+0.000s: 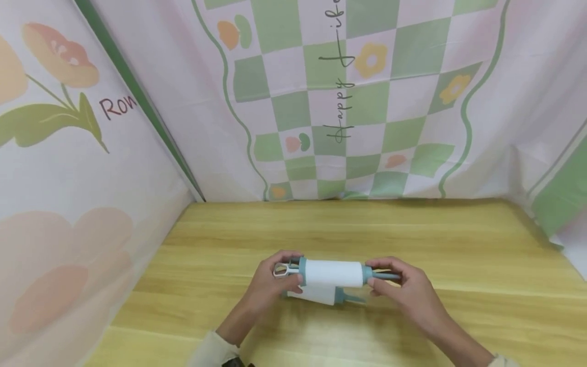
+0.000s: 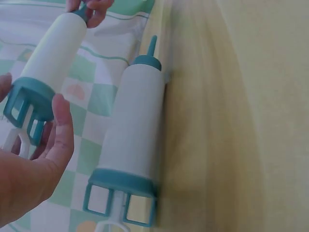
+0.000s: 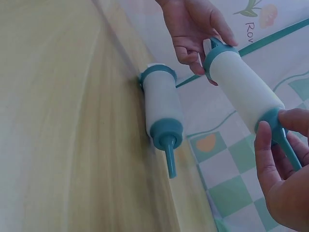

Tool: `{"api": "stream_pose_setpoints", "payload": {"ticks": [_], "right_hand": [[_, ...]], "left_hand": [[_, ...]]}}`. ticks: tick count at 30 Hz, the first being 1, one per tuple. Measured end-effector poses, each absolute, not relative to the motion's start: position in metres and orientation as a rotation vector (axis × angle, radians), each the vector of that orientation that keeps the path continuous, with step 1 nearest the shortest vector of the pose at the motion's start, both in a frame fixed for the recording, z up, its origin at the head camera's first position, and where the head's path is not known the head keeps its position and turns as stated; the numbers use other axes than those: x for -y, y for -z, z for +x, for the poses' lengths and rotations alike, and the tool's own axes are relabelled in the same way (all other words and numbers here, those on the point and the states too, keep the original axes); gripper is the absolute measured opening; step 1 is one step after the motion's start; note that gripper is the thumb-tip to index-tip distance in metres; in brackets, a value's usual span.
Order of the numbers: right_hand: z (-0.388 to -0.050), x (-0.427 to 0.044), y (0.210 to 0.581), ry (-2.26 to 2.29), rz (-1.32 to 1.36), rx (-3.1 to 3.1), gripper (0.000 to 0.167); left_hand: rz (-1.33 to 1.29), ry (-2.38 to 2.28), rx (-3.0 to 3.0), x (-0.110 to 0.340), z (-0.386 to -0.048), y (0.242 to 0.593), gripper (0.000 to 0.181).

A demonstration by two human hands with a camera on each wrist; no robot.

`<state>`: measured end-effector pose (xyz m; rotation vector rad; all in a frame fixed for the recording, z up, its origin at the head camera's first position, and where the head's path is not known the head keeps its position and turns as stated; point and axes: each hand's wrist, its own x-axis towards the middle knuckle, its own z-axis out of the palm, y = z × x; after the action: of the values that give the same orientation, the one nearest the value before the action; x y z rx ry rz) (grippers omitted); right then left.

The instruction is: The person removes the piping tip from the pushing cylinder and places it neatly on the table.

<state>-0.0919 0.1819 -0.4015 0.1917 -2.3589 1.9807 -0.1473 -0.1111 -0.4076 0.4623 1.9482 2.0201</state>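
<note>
A white tube with teal ends is held level above the table by both hands. The left hand grips its teal handled end, beside a white pull ring. At the other end, the right hand pinches the teal cap, from which a thin nozzle points away. A second, similar tube lies on the table just below and nearer the wearer, touched by neither hand; its nozzle points to the right in the head view.
The wood-grain table has a checked cloth hanging behind it and a flowered cloth along the left side. Another hanging cloth with a green patch borders the right.
</note>
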Motion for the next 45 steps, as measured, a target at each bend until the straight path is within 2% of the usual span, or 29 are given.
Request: {"api": "stream_pose_setpoints", "payload": {"ticks": [11,21,27,33,45], "right_hand": [[-0.107,-0.188,0.393,-1.948,0.215,2.334,0.034],[-0.116,-0.199,0.39,-2.014,0.3,2.376,0.04],[-0.121,-0.202,0.386,-2.001,0.25,2.415,0.042],[-0.121,-0.202,0.386,-2.038,0.203,2.391,0.041],[-0.116,-0.2,0.388,-1.93,0.281,2.373,0.031]], "left_hand": [[0.421,-2.061,-2.046,0.1,-0.164,0.399,0.047],[0.407,-2.07,-2.135,0.09,-0.165,0.395,0.046],[0.439,-2.067,-2.186,0.085,-0.165,0.392,0.043],[0.464,-2.071,-2.165,0.083,-0.165,0.39,0.041],[0.42,-2.097,-2.201,0.077,-0.165,0.391,0.038]]}}
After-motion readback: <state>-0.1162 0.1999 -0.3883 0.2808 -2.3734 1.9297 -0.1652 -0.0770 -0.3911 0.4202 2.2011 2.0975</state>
